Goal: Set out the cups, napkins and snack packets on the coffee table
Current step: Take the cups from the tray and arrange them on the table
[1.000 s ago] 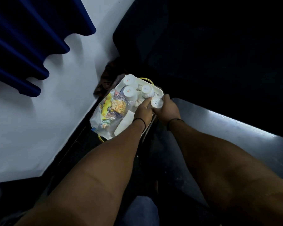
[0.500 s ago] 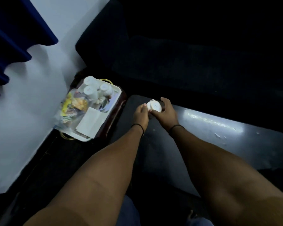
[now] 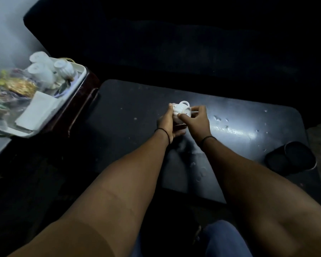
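Coffee table [image 3: 119, 112]: dark, glossy top, speckled with pale marks; no cup, napkin or packet stands on it yet, so by my judgement the setting-out has barely begun. Tray [image 3: 81, 76]: white, on a dark wooden stand just left of the table, holding three white cups [image 3: 44, 71] upside down, a clear bag of snack packets [image 3: 13, 89] and a stack of white napkins [image 3: 38, 110]; all remain to be moved. Dark round containers [image 3: 291, 156]: at the table's right end. Left hand [image 3: 167, 123]: fingers curled round the side of one cup. Right hand [image 3: 196, 117]: fingertips pinching the same piece. Teacup [image 3: 182, 109]: white, handled, held tilted above the table's middle, not set down. Compared with half a second ago, the cup has travelled rightward from the table's left edge and turned from bottom-up to handle-up.
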